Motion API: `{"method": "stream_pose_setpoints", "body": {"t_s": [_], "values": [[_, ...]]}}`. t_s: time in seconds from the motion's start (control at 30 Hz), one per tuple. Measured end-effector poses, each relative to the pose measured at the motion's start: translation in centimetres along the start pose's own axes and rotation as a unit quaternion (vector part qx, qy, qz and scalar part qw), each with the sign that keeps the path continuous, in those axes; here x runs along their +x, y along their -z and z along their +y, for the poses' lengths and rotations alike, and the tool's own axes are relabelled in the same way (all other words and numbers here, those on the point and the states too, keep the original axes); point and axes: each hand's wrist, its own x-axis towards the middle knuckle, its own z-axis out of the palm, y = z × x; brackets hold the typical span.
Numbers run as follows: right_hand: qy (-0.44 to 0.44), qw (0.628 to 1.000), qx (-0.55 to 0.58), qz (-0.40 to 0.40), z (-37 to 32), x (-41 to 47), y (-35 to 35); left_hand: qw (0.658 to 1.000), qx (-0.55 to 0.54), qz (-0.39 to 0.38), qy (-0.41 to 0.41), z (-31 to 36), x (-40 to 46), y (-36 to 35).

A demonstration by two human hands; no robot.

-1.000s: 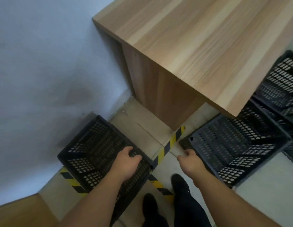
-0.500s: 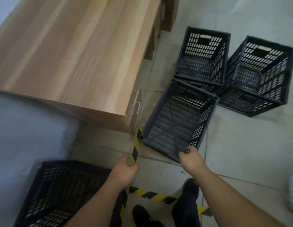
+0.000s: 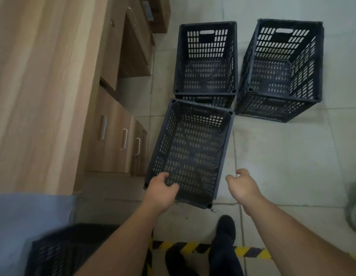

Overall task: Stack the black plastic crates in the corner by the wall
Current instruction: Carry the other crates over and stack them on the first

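Desk [image 3: 43, 86] of light wood fills the area left of the grip, with 3 drawer fronts [image 3: 121, 140] and metal handles facing the tiled floor [image 3: 282, 156]. Crates: 4 black perforated ones in view. Nearest crate [image 3: 189, 148] sits open-side up directly at the grip, skewed to the floor joints. Left hand [image 3: 161, 189] is clenched over its near-left rim, fingers inside the wall. Right hand [image 3: 243, 185] hovers just right of the same crate's near-right corner, fingers curled and holding nothing, not touching the rim. Beyond the grip, far crate [image 3: 206, 60] abuts the nearest crate's far edge; right crate [image 3: 280, 70] stands beside that, further right. Blurred crate [image 3: 67, 253] lies behind and left of the grip, by the pale wall [image 3: 24, 212]. Yellow-black tape [image 3: 193, 248] runs below both forearms, crossed by a dark shoe [image 3: 225, 228].
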Motion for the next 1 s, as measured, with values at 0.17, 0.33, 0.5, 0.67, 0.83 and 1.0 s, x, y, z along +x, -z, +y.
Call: {"method": "stream_pose_setpoints", "body": {"t_s": [0.17,0.33,0.5,0.67,0.83,1.0], "values": [[-0.013,1.0,0.009,0.007,-0.2,3.4,0.4,1.0,0.002,0.028,-0.013,1.9,3.6,-0.8],[-0.027,0.999,0.027,0.012,-1.1,6.9,-1.1,0.999,0.032,0.032,-0.019,2.7,8.5,-0.5],[-0.045,0.998,0.039,0.024,-1.8,10.9,-3.5,0.997,0.064,0.027,-0.013,2.6,14.6,0.4],[-0.063,0.996,0.05,0.041,-2.2,14.8,-5.8,0.993,0.11,0.038,-0.001,1.7,20.0,1.1],[-0.073,0.993,0.051,0.076,-2.1,18.4,-7.0,0.985,0.136,0.105,0.001,1.4,24.1,1.3],[-0.071,0.993,0.053,0.081,-1.9,20.8,-7.7,0.985,0.136,0.108,0.014,0.8,27.5,1.4]]}}
